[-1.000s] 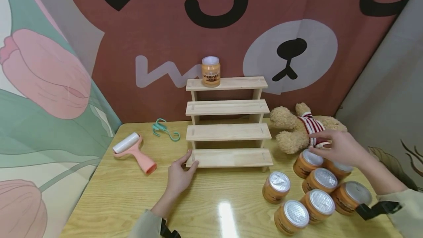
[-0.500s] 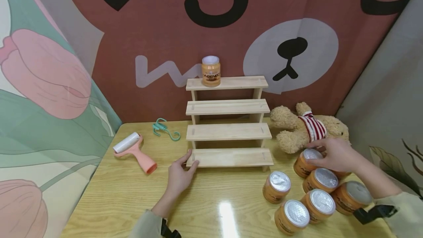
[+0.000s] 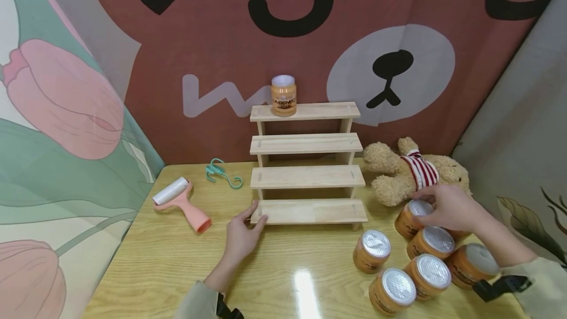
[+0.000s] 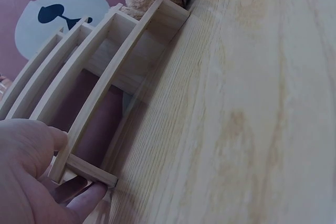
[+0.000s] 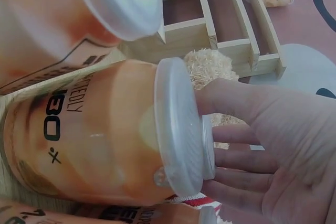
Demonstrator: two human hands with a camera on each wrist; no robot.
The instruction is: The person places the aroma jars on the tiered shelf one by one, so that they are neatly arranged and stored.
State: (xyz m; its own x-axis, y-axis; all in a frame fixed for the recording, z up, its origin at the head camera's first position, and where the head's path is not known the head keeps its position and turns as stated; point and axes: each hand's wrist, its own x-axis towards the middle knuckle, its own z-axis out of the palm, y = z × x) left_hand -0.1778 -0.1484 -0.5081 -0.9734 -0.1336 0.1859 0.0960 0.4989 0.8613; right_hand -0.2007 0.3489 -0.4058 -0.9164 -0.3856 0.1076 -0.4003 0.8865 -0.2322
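A stepped wooden shelf stand (image 3: 307, 176) is on the table, with one orange-filled jar (image 3: 284, 97) upright on the left of its top tier. My left hand (image 3: 241, 235) holds the left end of the lowest tier; in the left wrist view its thumb lies over the board and its fingers reach round the side foot. My right hand (image 3: 454, 210) grips a silver-lidded jar (image 3: 407, 223) near its lid, at the rear of the group on the right. In the right wrist view a nearer jar (image 5: 100, 135) hides most of that one.
Several more jars stand close around, including a front one (image 3: 392, 293) and one nearer the stand (image 3: 371, 251). Behind them lies a teddy bear (image 3: 392, 188) in a striped shirt. Left of the stand are a pink lint roller (image 3: 190, 210) and a teal hook (image 3: 221, 174).
My right hand has come down from in front of the teddy bear and taken hold of the rear jar. My left hand keeps its place on the stand.
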